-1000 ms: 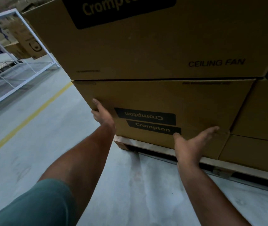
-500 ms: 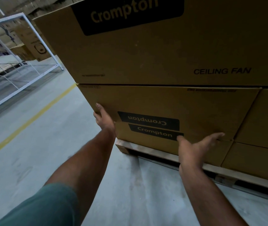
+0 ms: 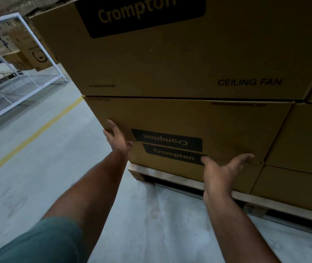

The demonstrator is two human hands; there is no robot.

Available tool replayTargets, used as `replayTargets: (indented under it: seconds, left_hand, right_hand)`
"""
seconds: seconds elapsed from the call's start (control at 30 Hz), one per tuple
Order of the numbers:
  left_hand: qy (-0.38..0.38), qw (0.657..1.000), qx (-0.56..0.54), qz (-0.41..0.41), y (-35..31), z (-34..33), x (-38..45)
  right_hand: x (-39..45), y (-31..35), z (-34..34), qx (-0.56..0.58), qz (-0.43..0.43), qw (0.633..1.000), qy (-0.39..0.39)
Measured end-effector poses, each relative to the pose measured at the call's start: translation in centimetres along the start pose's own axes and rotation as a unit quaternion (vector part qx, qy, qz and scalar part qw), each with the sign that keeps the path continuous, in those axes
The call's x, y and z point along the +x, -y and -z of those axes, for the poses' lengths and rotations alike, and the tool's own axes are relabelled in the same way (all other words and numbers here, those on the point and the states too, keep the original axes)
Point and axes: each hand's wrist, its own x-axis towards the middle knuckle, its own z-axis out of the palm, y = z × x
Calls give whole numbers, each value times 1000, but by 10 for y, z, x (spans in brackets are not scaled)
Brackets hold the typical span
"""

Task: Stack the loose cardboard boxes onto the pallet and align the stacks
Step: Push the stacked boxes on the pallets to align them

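Note:
Brown Crompton ceiling-fan boxes are stacked on a wooden pallet (image 3: 170,176). A large top box (image 3: 179,59) lies on a middle box (image 3: 217,126), which lies on a bottom box (image 3: 162,164). My left hand (image 3: 118,138) presses flat with straight fingers on the left corner of the middle box. My right hand (image 3: 221,171) lies open, palm toward the stack, at the seam between the middle and bottom boxes. More stacked boxes (image 3: 303,141) adjoin on the right.
A grey concrete floor (image 3: 43,168) with a yellow line (image 3: 28,137) runs to the left. A white metal frame rack (image 3: 18,73) stands at the far left, with other cartons (image 3: 31,54) behind it.
Both hands stay on the stack in nearly the same places. The view has drifted slightly, so the boxes sit a little lower in the frame.

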Motion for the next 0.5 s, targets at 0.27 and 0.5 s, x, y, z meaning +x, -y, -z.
replayTargets:
  seconds: [0.27,0.5]
  left_hand:
    - [30,999,32,2,0,6,4]
    - [55,997,51,5,3,10,-3]
  right_hand:
    - [1,3,6,-38,-9,999,-8]
    - [3,2,15,-53,-17,998,19]
